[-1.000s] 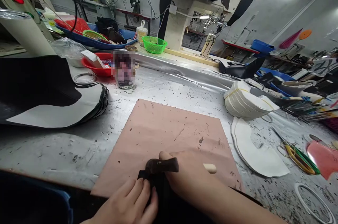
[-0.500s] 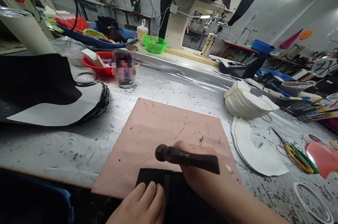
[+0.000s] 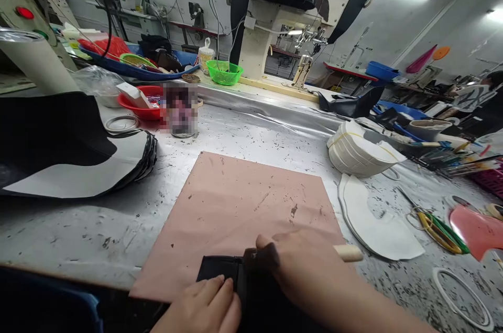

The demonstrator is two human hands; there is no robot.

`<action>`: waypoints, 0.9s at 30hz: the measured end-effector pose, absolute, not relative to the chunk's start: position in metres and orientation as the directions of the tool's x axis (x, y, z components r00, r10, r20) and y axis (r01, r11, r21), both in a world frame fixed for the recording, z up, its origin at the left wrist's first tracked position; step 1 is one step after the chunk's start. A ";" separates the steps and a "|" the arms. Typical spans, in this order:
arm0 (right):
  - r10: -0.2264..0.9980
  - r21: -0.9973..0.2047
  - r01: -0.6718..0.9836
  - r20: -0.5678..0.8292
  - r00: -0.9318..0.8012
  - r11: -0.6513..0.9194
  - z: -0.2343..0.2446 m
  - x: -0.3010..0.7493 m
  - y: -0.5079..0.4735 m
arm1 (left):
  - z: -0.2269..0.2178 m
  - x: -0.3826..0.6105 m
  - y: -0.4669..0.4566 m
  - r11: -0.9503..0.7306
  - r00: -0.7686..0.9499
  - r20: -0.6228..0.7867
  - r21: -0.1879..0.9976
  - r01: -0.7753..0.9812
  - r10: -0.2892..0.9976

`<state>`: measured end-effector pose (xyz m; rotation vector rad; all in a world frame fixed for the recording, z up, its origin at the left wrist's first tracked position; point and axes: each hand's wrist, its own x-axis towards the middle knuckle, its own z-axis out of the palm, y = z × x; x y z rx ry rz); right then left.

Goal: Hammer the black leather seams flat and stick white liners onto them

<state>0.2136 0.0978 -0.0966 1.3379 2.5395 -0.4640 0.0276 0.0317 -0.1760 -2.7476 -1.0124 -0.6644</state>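
A hammer with a dark metal head (image 3: 261, 258) and a pale wooden handle is gripped in my right hand (image 3: 308, 265). The head is low over a seam in a black sheet of material (image 3: 218, 266), seemingly touching it. On the left part of that sheet, my left hand (image 3: 206, 304) holds it down with bent fingers close together; its thumb is hidden. The black sheet lies over the near edge of a pinkish-brown board (image 3: 251, 197) on the table, and my right forearm covers part of it.
Stacked black and white cut pieces (image 3: 78, 165) lie left. White curved pieces (image 3: 373, 223), a white bundle (image 3: 357, 150) and yellow-and-green-handled scissors (image 3: 440, 228) are at right. A blurred-out can (image 3: 183, 134) and red bowl (image 3: 143, 105) stand behind, before a sewing machine (image 3: 255, 34).
The hammer has come down onto the black sheet with my right hand, and its handle now shows at the right. My left hand stays on the sheet; the view has shifted slightly.
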 end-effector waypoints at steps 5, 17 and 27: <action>0.845 -0.248 0.897 -0.317 -0.431 0.365 -0.108 0.230 0.089 | -0.168 0.025 0.053 -0.558 0.454 0.331 0.394 0.730 0.828; 0.842 -0.197 0.908 -0.342 -0.417 0.370 -0.117 0.245 0.080 | -0.173 0.025 0.054 -0.749 0.598 0.474 0.249 0.614 0.647; 0.854 -0.193 0.886 -0.246 -0.459 0.421 -0.122 0.247 0.079 | -0.171 0.027 0.054 -0.642 0.552 0.333 0.319 0.697 0.765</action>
